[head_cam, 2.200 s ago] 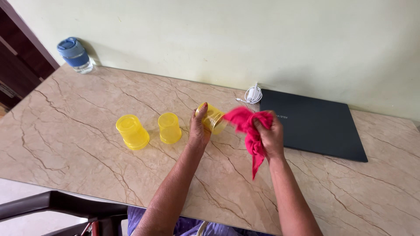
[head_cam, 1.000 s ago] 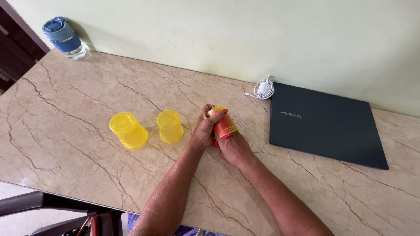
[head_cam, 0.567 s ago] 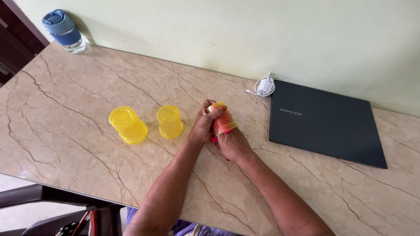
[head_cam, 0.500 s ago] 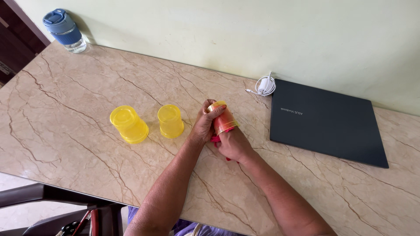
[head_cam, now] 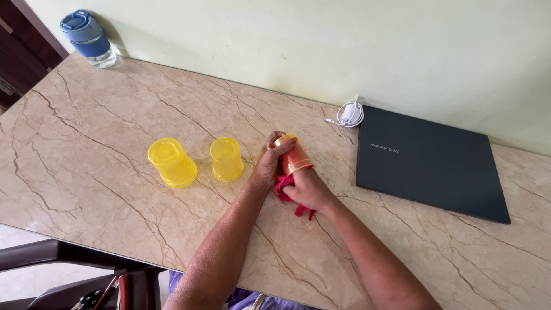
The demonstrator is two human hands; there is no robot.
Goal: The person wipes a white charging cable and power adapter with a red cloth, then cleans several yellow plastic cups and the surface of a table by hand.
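Two bare forearms are seen entering from the lower edge of the head view, each ending in a bare hand: the left hand (head_cam: pixel 265 166) and the right hand (head_cam: pixel 310 190). No sleeves, watch, bracelets or rings are worn on the parts that are shown. At the bottom edge, between the arms, a small patch of purple patterned garment (head_cam: pixel 241 297) is glimpsed, its cut being too hidden to be told.
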